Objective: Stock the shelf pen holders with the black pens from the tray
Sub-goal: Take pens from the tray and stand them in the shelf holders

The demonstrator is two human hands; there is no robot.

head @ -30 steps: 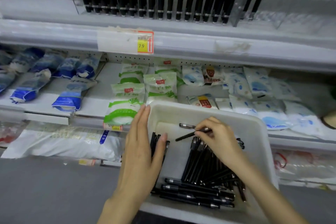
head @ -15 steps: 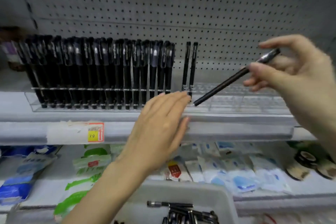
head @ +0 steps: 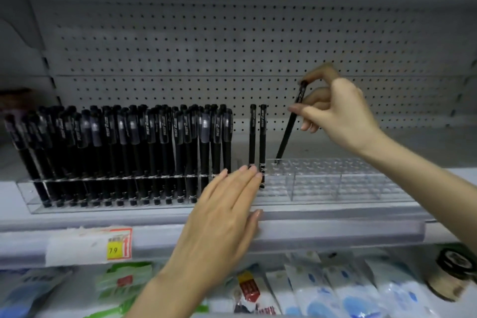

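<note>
Shelf edge: L hand flat; R hand pinches pen, tip at holder.

One head-worn wide-angle view; faces forward, slightly downward, onto the shelf; near; pen holder spans mid-frame.

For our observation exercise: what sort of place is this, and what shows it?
Probably a shop. A yellow price tag sits on the shelf edge, identical black pens stand in a clear holder against pegboard, and packaged goods lie on the shelf below.
</note>
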